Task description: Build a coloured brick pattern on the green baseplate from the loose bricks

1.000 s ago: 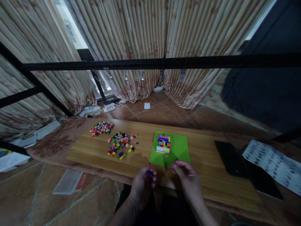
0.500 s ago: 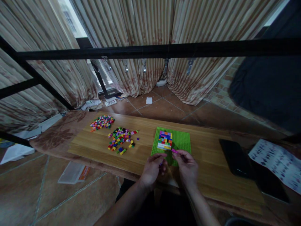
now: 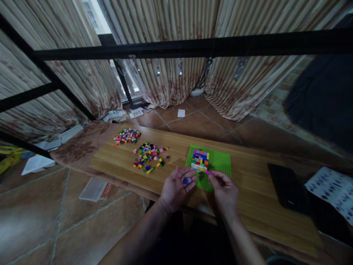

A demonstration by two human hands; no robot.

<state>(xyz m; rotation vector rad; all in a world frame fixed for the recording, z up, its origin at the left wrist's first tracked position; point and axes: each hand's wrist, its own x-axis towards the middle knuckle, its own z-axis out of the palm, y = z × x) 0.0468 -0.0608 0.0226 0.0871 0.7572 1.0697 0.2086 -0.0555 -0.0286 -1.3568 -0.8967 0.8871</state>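
Note:
On the green baseplate [image 3: 220, 162] stands a low block of multicoloured toy bricks [image 3: 200, 158], with white and yellow ones along its near edge. My right hand [image 3: 226, 189] pinches a small magenta brick [image 3: 209, 172] at the near right corner of that block; whether it touches cannot be told. To the left, my left hand [image 3: 175, 187] is turned palm up, its fingers half curled around a few loose blue and pale purple bricks [image 3: 187, 180]. Its fingertips come close to the baseplate's near left part.
Two piles of loose bricks lie on the wooden table [image 3: 171, 184]: a farther pile [image 3: 127, 135] and a nearer pile [image 3: 149, 154]. A black tablet-like slab [image 3: 286, 187] and a printed sheet [image 3: 332, 193] are at the right. A clear plastic lid [image 3: 93, 189] lies on the floor.
My left hand has turned palm up and uncurled, showing the bricks in it. My right hand has brought the magenta brick to the block's near edge. The whole view has shifted slightly.

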